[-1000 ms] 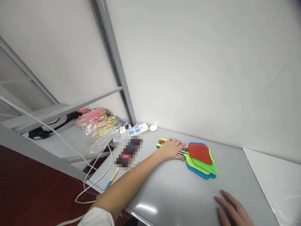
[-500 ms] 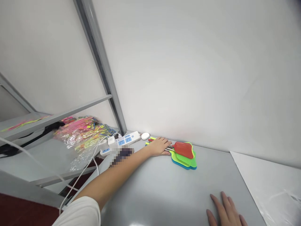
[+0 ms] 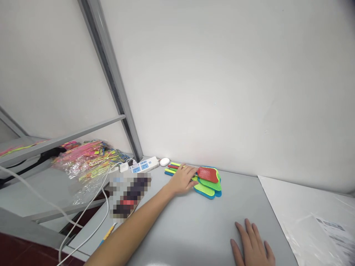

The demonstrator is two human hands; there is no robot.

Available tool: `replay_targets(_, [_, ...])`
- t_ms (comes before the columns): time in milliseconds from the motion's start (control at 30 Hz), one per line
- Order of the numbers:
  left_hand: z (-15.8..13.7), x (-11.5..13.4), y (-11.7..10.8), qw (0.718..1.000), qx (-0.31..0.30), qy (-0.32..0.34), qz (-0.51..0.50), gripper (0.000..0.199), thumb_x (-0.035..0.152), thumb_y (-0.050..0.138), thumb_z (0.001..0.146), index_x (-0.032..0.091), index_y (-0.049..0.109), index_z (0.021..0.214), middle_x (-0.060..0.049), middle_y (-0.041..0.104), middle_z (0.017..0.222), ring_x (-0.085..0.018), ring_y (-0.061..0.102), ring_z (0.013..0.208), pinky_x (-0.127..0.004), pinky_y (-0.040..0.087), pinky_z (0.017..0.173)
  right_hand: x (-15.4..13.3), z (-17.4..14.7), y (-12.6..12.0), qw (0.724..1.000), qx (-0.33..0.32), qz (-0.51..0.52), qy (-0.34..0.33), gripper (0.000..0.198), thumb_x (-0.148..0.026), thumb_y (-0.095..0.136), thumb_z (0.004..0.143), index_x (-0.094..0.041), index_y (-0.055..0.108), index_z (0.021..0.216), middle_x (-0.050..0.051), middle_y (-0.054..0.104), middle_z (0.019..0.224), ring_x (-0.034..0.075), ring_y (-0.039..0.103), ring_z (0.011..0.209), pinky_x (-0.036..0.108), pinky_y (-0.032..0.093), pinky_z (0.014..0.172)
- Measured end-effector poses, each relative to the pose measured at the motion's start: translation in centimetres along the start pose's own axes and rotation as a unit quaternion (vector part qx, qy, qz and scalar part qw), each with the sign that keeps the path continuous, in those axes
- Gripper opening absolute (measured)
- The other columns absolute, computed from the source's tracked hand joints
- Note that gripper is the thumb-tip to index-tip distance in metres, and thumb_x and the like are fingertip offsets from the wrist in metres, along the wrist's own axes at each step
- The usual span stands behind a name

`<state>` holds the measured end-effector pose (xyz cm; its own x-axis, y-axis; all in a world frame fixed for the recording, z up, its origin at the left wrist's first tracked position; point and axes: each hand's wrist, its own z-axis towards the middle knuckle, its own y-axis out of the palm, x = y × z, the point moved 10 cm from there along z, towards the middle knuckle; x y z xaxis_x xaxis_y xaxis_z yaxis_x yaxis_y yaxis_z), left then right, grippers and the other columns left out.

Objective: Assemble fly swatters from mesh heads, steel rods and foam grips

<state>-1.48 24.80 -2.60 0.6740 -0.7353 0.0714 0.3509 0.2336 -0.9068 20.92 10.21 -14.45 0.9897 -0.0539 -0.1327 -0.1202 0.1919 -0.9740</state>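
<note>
Several fly swatters with coloured mesh heads lie in a loose fan on the grey table, against the wall. A red swatter (image 3: 208,174) is on top, over a green swatter (image 3: 212,183) and a yellow-green one with a blue edge (image 3: 204,190). Their handles (image 3: 172,170) point left. Across the thin shafts rests my left hand (image 3: 181,179), fingers stretched over them and thumb apart, hiding part of the shafts. My right hand (image 3: 253,245) lies open at the front of the table (image 3: 183,225), fingers spread, holding nothing.
Left of the swatters are a white rounded object (image 3: 164,162) and a power strip (image 3: 145,165) with cables. A blurred patch covers something beside my forearm, near a yellow-and-blue pen-like item (image 3: 107,234). Plastic-bagged colourful strands (image 3: 88,159) fill a shelf. White sheeting (image 3: 302,207) lies right.
The swatters have spread apart, and more of their handles shows. My left hand's fingers have loosened on the shafts. The view has shifted a little; my right hand remains on the table.
</note>
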Motion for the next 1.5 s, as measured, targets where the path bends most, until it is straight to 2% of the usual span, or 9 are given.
replay_targets(200, [-2.7,13.5,3.2,0.993,-0.042,0.102,-0.047,0.031,0.039,0.040,0.096,0.019,0.062,0.086,-0.004,0.062,0.077,-0.018,0.056,0.079,-0.033,0.040,0.077,-0.5,-0.3,-0.7,1.000,-0.009,-0.017,-0.008,0.058,-0.047,0.026,0.094,-0.020,0.052,0.139,0.011,0.037,0.153,0.032,0.030,0.142,0.057,0.027,0.108])
replay_targets(300, [-3.4,16.8,4.0,0.992,-0.068,0.090,-0.063,0.027,0.042,0.048,0.092,0.019,0.061,0.100,-0.007,0.062,0.101,-0.021,0.055,0.094,-0.034,0.041,0.083,-0.9,-0.5,-0.9,0.999,-0.018,-0.032,-0.005,0.059,-0.048,0.026,0.095,-0.021,0.047,0.143,0.011,0.032,0.156,0.032,0.024,0.145,0.057,0.023,0.110])
replay_targets(433, [-3.6,16.5,3.7,0.991,-0.093,0.019,-0.095,0.036,0.044,0.053,0.090,0.019,0.056,0.116,-0.009,0.055,0.121,-0.024,0.049,0.113,-0.037,0.039,0.097,-1.5,-0.4,-1.0,0.998,-0.036,-0.060,-0.007,0.061,-0.048,0.026,0.096,-0.021,0.036,0.150,0.012,0.027,0.158,0.034,0.018,0.146,0.058,0.018,0.111])
replay_targets(700, [-5.4,16.6,5.3,0.979,-0.168,0.034,-0.106,0.058,0.053,0.024,0.099,0.022,0.032,0.147,-0.012,0.031,0.155,-0.029,0.022,0.144,-0.052,0.019,0.115,-1.8,-0.1,-0.8,0.992,-0.095,-0.072,-0.046,0.070,-0.056,0.032,0.095,-0.017,0.025,0.153,0.020,0.016,0.159,0.039,0.012,0.146,0.059,0.016,0.112])
replay_targets(900, [-5.3,17.2,6.2,0.969,-0.209,0.074,-0.108,0.073,0.062,0.019,0.096,0.016,0.018,0.153,-0.018,0.013,0.160,-0.031,0.007,0.149,-0.057,0.013,0.116,-2.6,0.0,-1.9,0.981,-0.148,-0.068,-0.103,0.075,-0.057,0.031,0.095,-0.009,0.023,0.153,0.027,0.015,0.157,0.045,0.012,0.144,0.063,0.020,0.109])
replay_targets(1033, [-4.9,18.1,6.0,0.958,-0.224,0.131,-0.126,0.086,0.070,0.024,0.092,0.012,0.013,0.154,-0.021,0.011,0.160,-0.033,0.007,0.148,-0.057,0.010,0.117,-2.7,0.1,-2.5,0.962,-0.213,-0.034,-0.170,0.097,-0.074,0.039,0.084,-0.007,0.025,0.152,0.027,0.018,0.156,0.047,0.015,0.143,0.064,0.025,0.108])
replay_targets(1133, [-4.5,17.9,6.2,0.954,-0.226,0.133,-0.145,0.088,0.070,0.028,0.090,0.014,0.011,0.155,-0.020,0.007,0.160,-0.034,0.004,0.148,-0.058,0.007,0.117,-2.6,0.4,-2.8,0.945,-0.241,-0.021,-0.219,0.109,-0.081,0.042,0.077,-0.003,0.024,0.151,0.028,0.017,0.156,0.045,0.011,0.144,0.063,0.018,0.112])
replay_targets(1333, [-4.1,15.4,7.2,0.962,-0.210,0.020,-0.175,0.087,0.066,0.039,0.090,0.018,0.006,0.155,-0.015,0.002,0.161,-0.033,0.001,0.148,-0.055,0.007,0.118,-2.8,2.1,-2.8,0.915,-0.257,0.071,-0.302,0.111,-0.079,0.049,0.075,-0.017,0.003,0.155,0.015,-0.005,0.161,0.036,-0.003,0.147,0.057,0.005,0.117])
replay_targets(1500, [-3.7,14.8,6.7,0.957,-0.187,-0.002,-0.221,0.083,0.056,0.047,0.092,0.027,0.001,0.155,-0.009,0.001,0.161,-0.033,0.004,0.148,-0.055,0.015,0.118,-2.6,3.3,-3.2,0.908,-0.227,0.139,-0.324,0.098,-0.063,0.054,0.084,-0.024,-0.002,0.155,0.009,-0.003,0.162,0.031,-0.002,0.148,0.056,0.000,0.118])
